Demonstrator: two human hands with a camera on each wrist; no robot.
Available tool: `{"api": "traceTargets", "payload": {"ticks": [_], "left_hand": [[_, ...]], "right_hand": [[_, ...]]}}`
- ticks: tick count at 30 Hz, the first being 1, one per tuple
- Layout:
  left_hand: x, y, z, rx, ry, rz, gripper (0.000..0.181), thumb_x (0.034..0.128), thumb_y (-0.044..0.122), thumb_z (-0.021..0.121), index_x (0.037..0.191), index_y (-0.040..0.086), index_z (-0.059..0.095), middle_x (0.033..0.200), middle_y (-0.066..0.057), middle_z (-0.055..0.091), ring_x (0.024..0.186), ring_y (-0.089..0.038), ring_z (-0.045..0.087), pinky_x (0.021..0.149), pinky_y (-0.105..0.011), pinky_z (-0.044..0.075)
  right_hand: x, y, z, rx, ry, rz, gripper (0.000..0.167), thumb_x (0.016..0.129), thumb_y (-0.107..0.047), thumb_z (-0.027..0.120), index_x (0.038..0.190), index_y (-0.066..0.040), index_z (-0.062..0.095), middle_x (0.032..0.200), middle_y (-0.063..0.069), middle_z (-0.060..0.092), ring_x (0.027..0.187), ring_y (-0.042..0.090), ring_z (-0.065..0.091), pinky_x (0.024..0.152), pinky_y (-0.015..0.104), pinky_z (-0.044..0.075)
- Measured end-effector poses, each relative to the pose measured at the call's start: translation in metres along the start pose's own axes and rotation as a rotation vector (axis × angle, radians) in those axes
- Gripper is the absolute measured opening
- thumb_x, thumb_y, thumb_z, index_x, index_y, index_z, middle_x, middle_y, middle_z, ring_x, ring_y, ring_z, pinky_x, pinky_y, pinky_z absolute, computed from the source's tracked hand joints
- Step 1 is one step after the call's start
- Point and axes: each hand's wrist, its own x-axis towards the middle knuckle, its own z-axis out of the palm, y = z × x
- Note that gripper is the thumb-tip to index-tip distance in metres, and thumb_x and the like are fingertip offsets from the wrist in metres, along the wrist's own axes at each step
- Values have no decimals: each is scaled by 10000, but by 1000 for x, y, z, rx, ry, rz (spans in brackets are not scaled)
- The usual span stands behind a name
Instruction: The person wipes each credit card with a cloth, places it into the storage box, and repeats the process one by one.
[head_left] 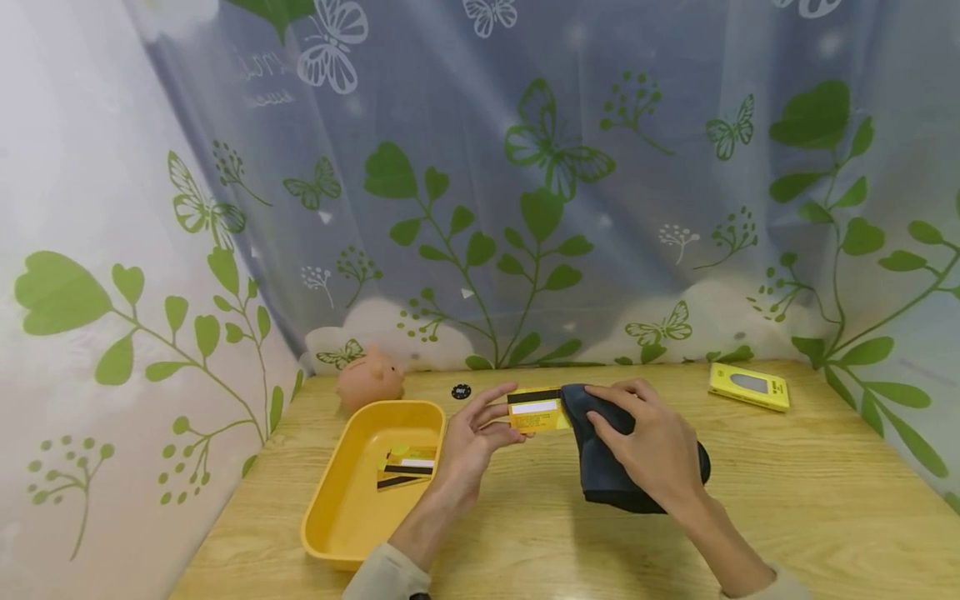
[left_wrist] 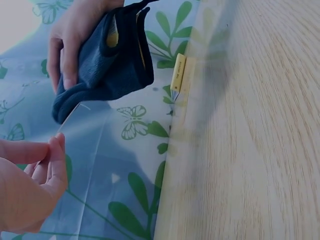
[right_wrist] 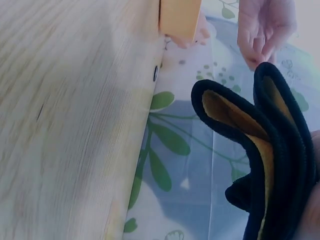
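Note:
My left hand (head_left: 474, 433) pinches the left end of a yellow card (head_left: 536, 410) with a black stripe and a white strip. The card's right end disappears behind the edge of a dark blue folded fabric wallet (head_left: 606, 467); how deep it sits is hidden. My right hand (head_left: 654, 442) grips this wallet from above and the right, fingers over its front. In the right wrist view the wallet (right_wrist: 280, 125) shows thick folds with a tan lining. Edge-on in the left wrist view, the card (left_wrist: 69, 117) spans from my left fingertips to the wallet.
Left of my hands stands a yellow tray (head_left: 330, 508) with more striped yellow cards (head_left: 408, 468) inside. Behind it are a pink piggy bank (head_left: 371, 379) and a black round chip (head_left: 461, 391). A yellow box (head_left: 748, 387) lies at the back right, near the patterned curtain (head_left: 480, 208).

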Motion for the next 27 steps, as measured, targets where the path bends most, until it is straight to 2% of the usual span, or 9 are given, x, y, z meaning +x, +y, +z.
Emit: {"api": "traceTargets", "payload": {"ticks": [6, 12, 17, 21, 27], "left_hand": [[0, -3, -3, -17, 1, -16, 579, 920, -63, 700, 1450, 157, 624, 1226, -131, 674, 901, -193, 726, 1018, -416, 561], [1, -6, -7, -12, -8, -13, 586, 930, -54, 704, 1470, 152, 606, 1316, -141, 653, 937, -203, 724, 986, -399, 581], [2, -7, -5, -17, -18, -5, 582, 918, -56, 722, 1457, 138, 617, 1308, -167, 670, 966, -232, 731, 981, -410, 585], [2, -9, 0, -6, -31, -3, 584, 915, -61, 726, 1457, 129, 617, 1299, -171, 684, 978, -250, 735, 970, -412, 589], [-1, -9, 5, 18, -74, -12, 574, 945, -16, 713, 1473, 179, 602, 1282, -125, 709, 993, -259, 743, 1027, -451, 551]], "right_hand": [[-3, 12, -10, -41, 13, 41, 348, 841, -163, 880, 1177, -212, 807, 1067, 35, 704, 486, -20, 340, 400, 232, 270], [-3, 13, -15, 0, 40, 30, 360, 826, -144, 888, 1173, -200, 809, 1056, 34, 705, 624, 99, 550, 418, 233, 314], [-3, 2, -10, 67, 25, -21, 385, 815, -130, 895, 1181, -207, 804, 1065, 2, 704, 736, 136, 621, 469, 228, 396], [-4, -11, -1, 107, -8, -51, 383, 819, -151, 897, 1184, -214, 802, 1072, -23, 695, 823, 132, 657, 563, 248, 494], [-7, -27, 14, 134, -47, -62, 380, 819, -175, 903, 1179, -240, 800, 1076, -52, 680, 830, 117, 651, 596, 247, 515]]}}
